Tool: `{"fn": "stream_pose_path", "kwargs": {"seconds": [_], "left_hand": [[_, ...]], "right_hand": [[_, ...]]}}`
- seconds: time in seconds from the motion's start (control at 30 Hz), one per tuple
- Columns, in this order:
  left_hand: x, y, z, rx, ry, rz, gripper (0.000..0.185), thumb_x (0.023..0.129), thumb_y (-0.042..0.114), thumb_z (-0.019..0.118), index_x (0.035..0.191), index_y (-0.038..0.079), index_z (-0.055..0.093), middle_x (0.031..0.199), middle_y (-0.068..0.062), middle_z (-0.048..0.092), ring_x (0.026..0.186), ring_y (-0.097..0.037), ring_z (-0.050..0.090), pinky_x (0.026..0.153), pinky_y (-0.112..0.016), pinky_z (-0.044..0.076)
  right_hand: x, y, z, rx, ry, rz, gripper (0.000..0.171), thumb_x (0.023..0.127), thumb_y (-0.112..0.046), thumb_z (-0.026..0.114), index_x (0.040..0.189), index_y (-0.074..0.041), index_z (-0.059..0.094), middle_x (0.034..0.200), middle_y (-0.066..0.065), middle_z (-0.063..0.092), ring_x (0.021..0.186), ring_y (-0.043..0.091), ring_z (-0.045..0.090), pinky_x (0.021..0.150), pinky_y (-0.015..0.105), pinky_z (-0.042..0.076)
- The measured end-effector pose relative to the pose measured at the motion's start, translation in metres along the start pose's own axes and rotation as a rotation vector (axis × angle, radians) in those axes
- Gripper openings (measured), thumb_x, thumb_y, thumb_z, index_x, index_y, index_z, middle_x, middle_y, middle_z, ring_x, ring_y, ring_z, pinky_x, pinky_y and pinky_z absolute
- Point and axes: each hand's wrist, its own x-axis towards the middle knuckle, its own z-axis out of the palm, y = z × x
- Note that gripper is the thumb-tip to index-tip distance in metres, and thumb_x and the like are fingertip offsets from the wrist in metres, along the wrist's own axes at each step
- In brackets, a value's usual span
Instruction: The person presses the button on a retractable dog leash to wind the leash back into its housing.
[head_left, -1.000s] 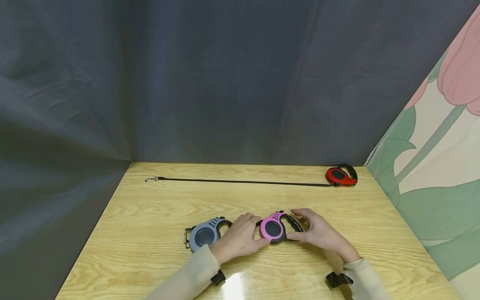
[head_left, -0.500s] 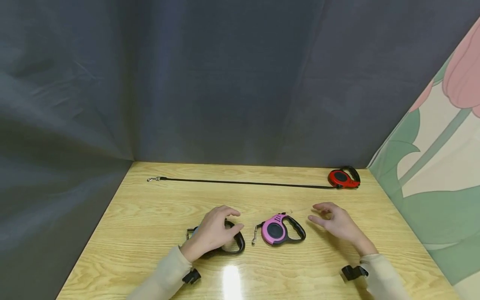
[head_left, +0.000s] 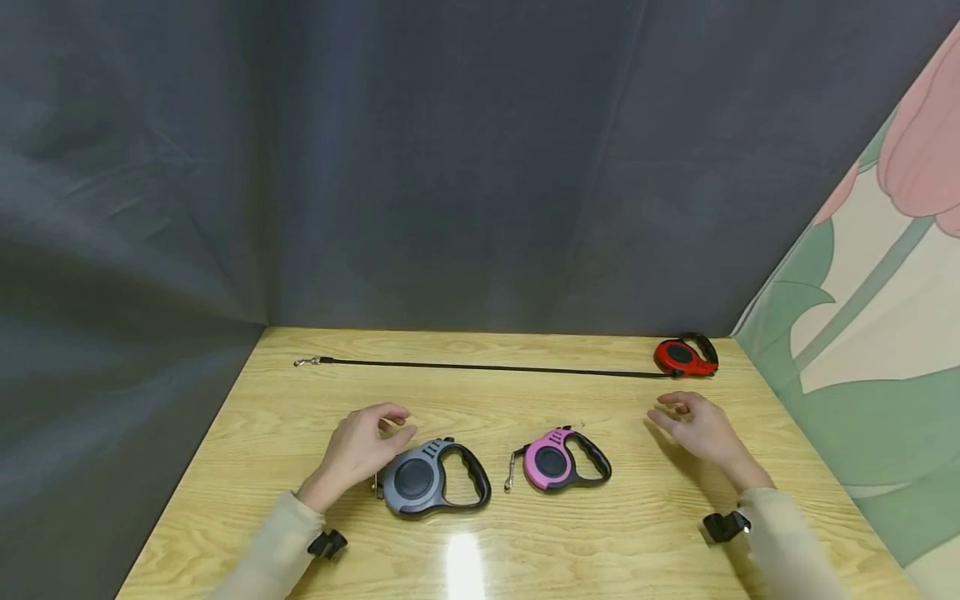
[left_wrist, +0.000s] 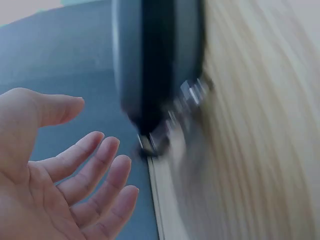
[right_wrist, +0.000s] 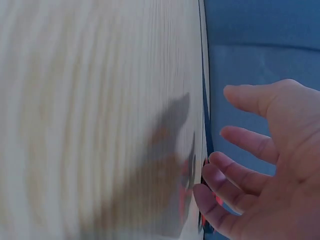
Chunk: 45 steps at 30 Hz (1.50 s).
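In the head view my left hand [head_left: 362, 446] hovers at the left of a grey retractable dog leash [head_left: 414, 481], fingers relaxed and holding nothing. The left wrist view shows that hand's fingers spread [left_wrist: 95, 185] beside the blurred leash casing [left_wrist: 157, 60] and its metal clip. A smaller pink retractable leash [head_left: 550, 463] lies to the right of the grey one, its clip [head_left: 509, 475] hanging out at the left. My right hand [head_left: 701, 429] is over the table to the right of the pink leash, loosely bent and holding nothing.
Along the back of the wooden table [head_left: 480, 550], a red retractable leash [head_left: 678, 357] lies at right with its black strap [head_left: 487, 367] drawn out straight leftward to a metal clip [head_left: 306, 362]. Dark grey cloth [head_left: 480, 167] hangs behind; a floral cloth [head_left: 885, 333] stands at the right.
Both hands have left the pink leash and moved apart: the left hand passed over the grey leash to its left side, the right hand went rightward. The leashes lie nearly as before.
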Motion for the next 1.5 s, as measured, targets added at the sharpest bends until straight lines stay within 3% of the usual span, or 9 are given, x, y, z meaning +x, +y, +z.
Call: {"fn": "stream_pose_path", "kwargs": {"seconds": [0.27, 0.8, 1.0, 1.2, 1.5], "left_hand": [[-0.002, -0.037, -0.024, 0.055, 0.039, -0.057, 0.031, 0.100, 0.034, 0.075, 0.123, 0.015, 0.079, 0.113, -0.002, 0.081, 0.103, -0.026, 0.076, 0.083, -0.046, 0.059], [0.006, -0.081, -0.059, 0.165, 0.058, -0.127, 0.039, 0.104, 0.036, 0.067, 0.131, 0.009, 0.075, 0.123, -0.017, 0.077, 0.106, -0.036, 0.074, 0.077, -0.050, 0.058], [0.013, -0.093, -0.066, 0.181, 0.051, -0.151, 0.042, 0.104, 0.036, 0.067, 0.132, 0.006, 0.074, 0.125, -0.020, 0.075, 0.109, -0.040, 0.072, 0.084, -0.056, 0.056], [0.017, -0.108, -0.070, 0.206, 0.041, -0.168, 0.043, 0.104, 0.036, 0.066, 0.131, 0.004, 0.073, 0.124, -0.022, 0.075, 0.109, -0.042, 0.071, 0.086, -0.059, 0.055], [0.031, -0.113, -0.081, 0.247, -0.021, -0.175, 0.053, 0.104, 0.039, 0.065, 0.138, -0.002, 0.065, 0.132, -0.027, 0.070, 0.116, -0.048, 0.067, 0.091, -0.061, 0.053]], "right_hand": [[0.011, 0.021, -0.016, -0.052, 0.041, -0.018, 0.056, 0.106, -0.036, 0.066, 0.138, 0.010, 0.062, 0.139, 0.038, 0.061, 0.120, 0.056, 0.062, 0.094, 0.066, 0.054], [0.030, 0.035, -0.033, -0.107, 0.083, -0.009, 0.057, 0.107, -0.035, 0.063, 0.139, 0.012, 0.059, 0.137, 0.042, 0.060, 0.117, 0.059, 0.062, 0.091, 0.066, 0.054], [0.038, 0.048, -0.038, -0.123, 0.102, 0.014, 0.059, 0.108, -0.032, 0.060, 0.141, 0.016, 0.054, 0.134, 0.043, 0.059, 0.112, 0.057, 0.063, 0.085, 0.062, 0.055], [0.046, 0.053, -0.043, -0.164, 0.106, 0.009, 0.058, 0.106, -0.028, 0.059, 0.144, 0.015, 0.052, 0.128, 0.041, 0.064, 0.100, 0.049, 0.068, 0.072, 0.046, 0.053], [0.050, 0.056, -0.038, -0.178, 0.068, 0.024, 0.057, 0.105, -0.027, 0.061, 0.146, 0.011, 0.053, 0.128, 0.041, 0.064, 0.101, 0.051, 0.066, 0.079, 0.057, 0.052]]}}
